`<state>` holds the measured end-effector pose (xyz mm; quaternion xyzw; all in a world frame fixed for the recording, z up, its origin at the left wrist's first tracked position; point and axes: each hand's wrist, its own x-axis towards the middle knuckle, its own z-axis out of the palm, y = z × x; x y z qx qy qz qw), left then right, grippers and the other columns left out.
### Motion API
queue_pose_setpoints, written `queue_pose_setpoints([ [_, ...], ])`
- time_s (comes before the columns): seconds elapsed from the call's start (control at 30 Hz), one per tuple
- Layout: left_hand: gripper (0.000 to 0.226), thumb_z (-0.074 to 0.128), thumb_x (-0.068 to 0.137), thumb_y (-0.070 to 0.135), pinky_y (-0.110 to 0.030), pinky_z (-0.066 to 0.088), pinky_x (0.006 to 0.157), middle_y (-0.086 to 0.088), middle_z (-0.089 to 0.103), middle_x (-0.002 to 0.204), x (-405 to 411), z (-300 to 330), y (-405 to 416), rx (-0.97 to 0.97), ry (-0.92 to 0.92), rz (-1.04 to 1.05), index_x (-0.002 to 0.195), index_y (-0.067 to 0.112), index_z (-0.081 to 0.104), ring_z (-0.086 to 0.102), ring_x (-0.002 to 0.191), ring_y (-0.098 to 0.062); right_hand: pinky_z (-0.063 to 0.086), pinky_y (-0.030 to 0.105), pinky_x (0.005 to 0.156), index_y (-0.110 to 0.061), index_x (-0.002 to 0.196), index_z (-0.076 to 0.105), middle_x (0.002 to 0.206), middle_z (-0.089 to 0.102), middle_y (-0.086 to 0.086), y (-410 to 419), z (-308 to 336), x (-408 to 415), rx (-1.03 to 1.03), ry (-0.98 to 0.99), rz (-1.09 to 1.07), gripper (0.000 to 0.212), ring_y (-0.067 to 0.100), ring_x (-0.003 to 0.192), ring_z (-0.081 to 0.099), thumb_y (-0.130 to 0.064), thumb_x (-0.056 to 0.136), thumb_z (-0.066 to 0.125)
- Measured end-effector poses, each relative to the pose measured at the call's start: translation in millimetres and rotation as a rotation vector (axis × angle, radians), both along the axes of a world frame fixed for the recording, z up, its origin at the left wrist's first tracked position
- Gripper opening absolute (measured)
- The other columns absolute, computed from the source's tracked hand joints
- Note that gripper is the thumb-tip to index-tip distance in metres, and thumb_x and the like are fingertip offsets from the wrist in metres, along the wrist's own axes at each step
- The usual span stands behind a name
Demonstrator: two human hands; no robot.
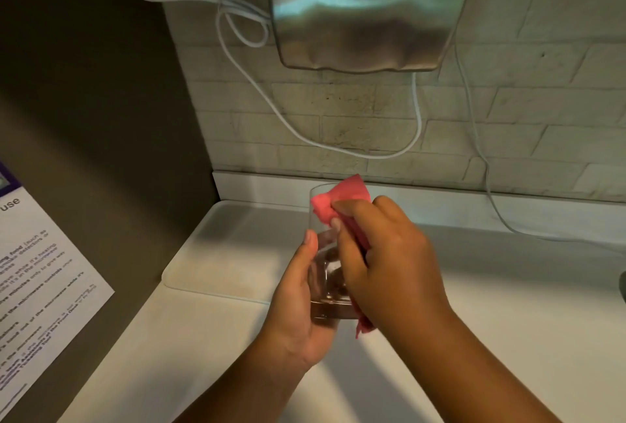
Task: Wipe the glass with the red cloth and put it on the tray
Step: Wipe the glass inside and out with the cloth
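We see left hand [298, 290] fingers wrapped round glass [327, 273], held above counter beside tray [216, 246]; right hand [382, 253] fingers pinching red cloth [333, 200] at rim. We judge glass smooth, fragile; grip low on wall.

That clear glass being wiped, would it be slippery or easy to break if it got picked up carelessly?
Probably both. The glass looks smooth and clear, so likely slippery; the left hand wraps it while the right hand rubs the red cloth. Its base looks thick, so it seems fairly heavy, and would likely crack on the hard counter.
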<state>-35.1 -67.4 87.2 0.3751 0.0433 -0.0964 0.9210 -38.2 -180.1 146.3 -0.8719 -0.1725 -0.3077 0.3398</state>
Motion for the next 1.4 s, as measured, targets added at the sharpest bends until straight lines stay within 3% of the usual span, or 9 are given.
queue_pose_setpoints([
  [0.17, 0.048, 0.053, 0.091, 0.053, -0.039, 0.060, 0.070, -0.015, 0.078, 0.099, 2.5, 5.9, 1.1, 0.021, 0.004, 0.049, 0.103, 0.015, 0.080, 0.076, 0.087, -0.028, 0.043, 0.014, 0.059, -0.033, 0.104, 0.062, 0.087, 0.056, -0.016, 0.7, -1.4, 8.2, 0.082, 0.067, 0.003, 0.010, 0.003, 0.075, 0.055, -0.032, 0.096, 0.057],
  [0.33, 0.057, 0.063, 0.087, 0.058, -0.043, 0.053, 0.092, -0.014, 0.073, 0.098, 10.5, 4.2, 16.4, 0.015, 0.052, 0.128, 0.116, 0.009, 0.071, 0.071, 0.093, -0.028, 0.044, 0.013, 0.065, -0.033, 0.103, 0.062, 0.089, 0.055, -0.021, 5.2, -19.1, -16.4, 0.028, 0.117, 0.139, 0.010, 0.001, 0.078, 0.055, -0.028, 0.095, 0.059],
  [0.47, 0.054, 0.056, 0.092, 0.058, -0.039, 0.058, 0.088, -0.013, 0.075, 0.092, 6.4, -2.8, 14.7, 0.045, 0.079, 0.055, 0.104, 0.009, 0.078, 0.075, 0.092, -0.026, 0.043, 0.012, 0.060, -0.036, 0.102, 0.059, 0.089, 0.051, -0.020, 8.0, -15.9, -17.2, -0.100, 0.089, 0.147, 0.009, 0.004, 0.072, 0.052, -0.034, 0.095, 0.055],
  [0.6, 0.047, 0.065, 0.077, 0.052, -0.042, 0.055, 0.096, -0.013, 0.078, 0.094, 4.3, 4.5, 8.4, 0.062, 0.048, 0.078, 0.094, 0.013, 0.085, 0.076, 0.094, -0.026, 0.048, 0.021, 0.062, -0.031, 0.101, 0.060, 0.090, 0.055, -0.016, 9.2, -7.2, -4.6, -0.087, 0.062, 0.150, 0.007, 0.006, 0.073, 0.053, -0.033, 0.095, 0.056],
  [0.77, 0.043, 0.057, 0.087, 0.050, -0.038, 0.061, 0.068, -0.011, 0.078, 0.091, 2.7, 12.2, 4.8, 0.072, 0.001, 0.066, 0.090, 0.016, 0.084, 0.077, 0.081, -0.024, 0.048, 0.025, 0.063, -0.031, 0.101, 0.061, 0.091, 0.057, -0.014, 7.0, 0.7, 11.9, -0.020, 0.046, 0.109, 0.008, 0.007, 0.077, 0.055, -0.034, 0.096, 0.056],
  [0.9, 0.064, 0.057, 0.090, 0.051, -0.043, 0.060, 0.060, -0.024, 0.066, 0.118, -1.5, 10.6, -0.8, 0.063, 0.052, 0.069, 0.132, 0.003, 0.063, 0.074, 0.086, -0.033, 0.039, 0.015, 0.059, -0.032, 0.098, 0.060, 0.082, 0.059, -0.016, -2.6, 8.0, 32.8, 0.101, 0.092, 0.067, 0.003, 0.001, 0.073, 0.055, -0.033, 0.095, 0.059],
  [1.03, 0.053, 0.053, 0.095, 0.053, -0.041, 0.061, 0.074, -0.017, 0.078, 0.101, 8.4, 13.8, 7.7, 0.051, 0.037, 0.129, 0.106, 0.007, 0.076, 0.077, 0.087, -0.029, 0.038, 0.015, 0.059, -0.036, 0.094, 0.057, 0.081, 0.057, -0.017, 1.9, -5.5, 12.2, 0.145, 0.118, 0.122, 0.010, 0.002, 0.074, 0.055, -0.027, 0.094, 0.061],
  [1.17, 0.050, 0.057, 0.089, 0.058, -0.034, 0.059, 0.076, -0.009, 0.072, 0.077, 10.1, 10.0, 15.5, 0.071, 0.072, 0.092, 0.088, 0.012, 0.077, 0.073, 0.077, -0.022, 0.045, 0.017, 0.059, -0.035, 0.101, 0.057, 0.091, 0.058, -0.016, 10.6, -15.0, -17.0, -0.089, 0.078, 0.165, 0.007, 0.006, 0.071, 0.053, -0.031, 0.095, 0.056],
  [1.4, 0.044, 0.060, 0.077, 0.053, -0.047, 0.052, 0.101, -0.013, 0.078, 0.094, 7.0, 9.4, 5.5, 0.111, 0.054, 0.096, 0.088, 0.019, 0.085, 0.076, 0.095, -0.026, 0.052, 0.024, 0.060, -0.028, 0.101, 0.060, 0.094, 0.062, -0.010, 17.5, -1.3, -1.3, -0.117, 0.029, 0.093, 0.010, 0.009, 0.072, 0.059, -0.034, 0.096, 0.054],
])
